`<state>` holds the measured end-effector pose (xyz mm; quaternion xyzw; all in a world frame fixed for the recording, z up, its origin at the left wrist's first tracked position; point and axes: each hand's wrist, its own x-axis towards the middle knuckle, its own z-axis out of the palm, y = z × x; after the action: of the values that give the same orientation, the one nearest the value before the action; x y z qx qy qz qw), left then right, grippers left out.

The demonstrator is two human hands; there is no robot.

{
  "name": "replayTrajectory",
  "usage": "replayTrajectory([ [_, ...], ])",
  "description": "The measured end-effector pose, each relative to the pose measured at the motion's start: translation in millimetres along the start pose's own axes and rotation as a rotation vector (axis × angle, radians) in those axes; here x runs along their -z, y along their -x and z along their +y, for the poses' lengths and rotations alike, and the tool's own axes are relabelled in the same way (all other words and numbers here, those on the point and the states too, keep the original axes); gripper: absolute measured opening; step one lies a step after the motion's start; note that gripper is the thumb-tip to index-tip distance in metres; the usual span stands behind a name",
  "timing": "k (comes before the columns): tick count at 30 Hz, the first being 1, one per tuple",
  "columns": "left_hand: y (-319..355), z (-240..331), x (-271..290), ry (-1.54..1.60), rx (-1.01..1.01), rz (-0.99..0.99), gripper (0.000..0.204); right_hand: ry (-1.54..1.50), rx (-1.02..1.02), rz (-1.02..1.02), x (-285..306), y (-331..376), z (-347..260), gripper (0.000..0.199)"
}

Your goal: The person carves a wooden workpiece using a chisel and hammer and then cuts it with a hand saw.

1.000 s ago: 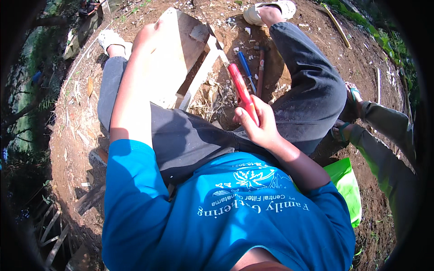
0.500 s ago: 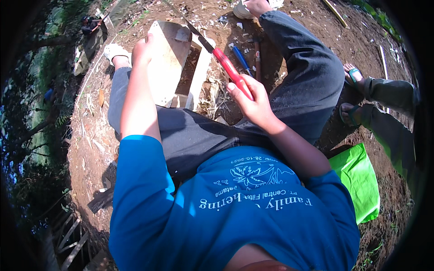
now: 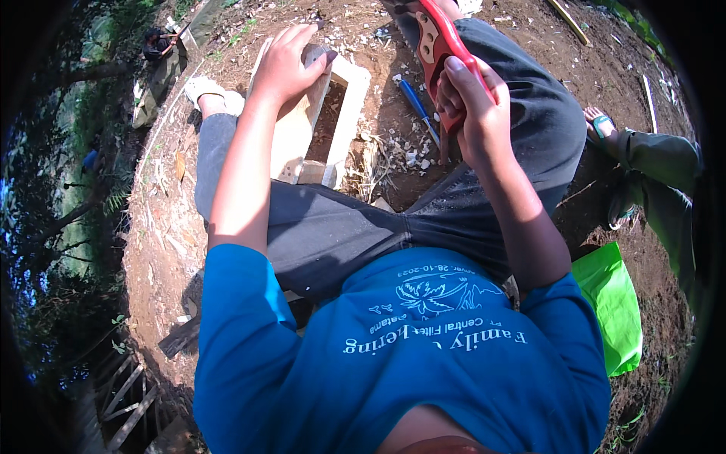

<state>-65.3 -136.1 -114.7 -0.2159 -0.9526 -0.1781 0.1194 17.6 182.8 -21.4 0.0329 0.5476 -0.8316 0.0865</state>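
Pale, raw wood makes up the open box that stands on the bare earth just beyond the person's knees, left of centre, with loose chips scattered to its right. The left hand rests on the box's far top edge, fingers curled over it and thumb pressed against the inner face, steadying it. The right hand is raised to the right of the box, fingers wrapped tightly around the red handle of a handsaw; the blade runs up out of view, so I cannot tell where its teeth sit. A blue-handled tool lies on the ground between box and right knee. Further right, a green bag lies on the soil, and another person's legs reach in from the right edge.

The step looks like a pause between cuts, saw lifted clear of the wood. Resuming would call for bringing the blade down onto the box's edge while the left hand holds it firm.
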Motion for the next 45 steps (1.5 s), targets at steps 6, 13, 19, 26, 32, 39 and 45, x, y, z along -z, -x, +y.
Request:
replayTrajectory([
  [6, -7, 19, -9, 0.144, 0.047, -0.114, 0.033, 0.034, -0.053, 0.021, 22, 0, 36, 0.024],
  [13, -2, 25, -20, 0.182, 0.139, 0.018, 0.027, 0.051, -0.159, 0.037, 26, 1, 62, 0.024],
  [19, 0, 23, -22, 0.167, 0.149, 0.08, 0.028, 0.088, -0.159, 0.01, 25, 3, 69, 0.024],
  [26, 1, 22, -23, 0.18, 0.146, 0.099, 0.028, 0.1, -0.187, -0.005, 26, 6, 71, 0.024],
  [32, 0, 22, -20, 0.201, 0.152, 0.115, 0.024, 0.089, -0.182, 0.018, 25, 5, 72, 0.023],
  [39, -6, 14, -11, 0.304, 0.157, -0.051, 0.023, 0.031, -0.229, 0.024, 24, 1, 74, 0.024],
  [45, -23, -6, -9, 0.402, 0.068, -0.216, 0.018, 0.006, -0.323, 0.047, 19, 1, 70, 0.022],
])
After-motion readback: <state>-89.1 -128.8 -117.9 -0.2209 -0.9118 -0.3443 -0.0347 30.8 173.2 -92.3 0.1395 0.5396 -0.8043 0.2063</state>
